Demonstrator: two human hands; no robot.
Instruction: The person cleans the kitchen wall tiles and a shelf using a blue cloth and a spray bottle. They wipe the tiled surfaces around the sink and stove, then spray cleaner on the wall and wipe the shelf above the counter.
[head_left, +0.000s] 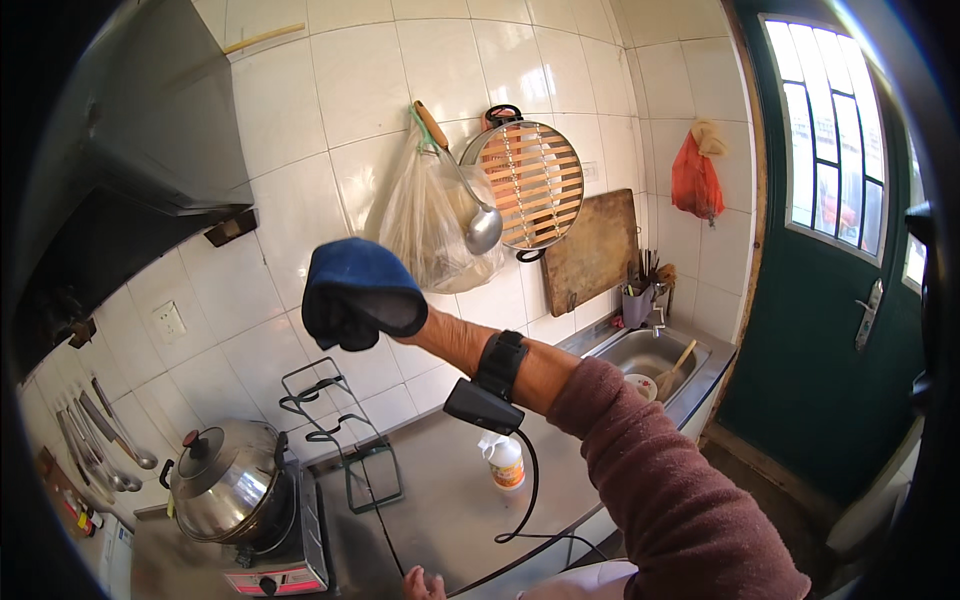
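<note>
My right arm reaches up across the view from the lower right. A blue cloth with a black edge wraps over my right hand, hiding the fingers. The cloth is in front of the white tiled wall; whether it touches the tiles I cannot tell. Only the fingers of my left hand show at the bottom edge, over the front of the steel counter. A black device is strapped to my right wrist, and its cable loops down.
A lidded steel pot stands on a gas stove, beside a wire rack. A white bottle sits on the counter. Above hang a plastic bag, ladle and steamer rack. The range hood juts out left; a sink lies right.
</note>
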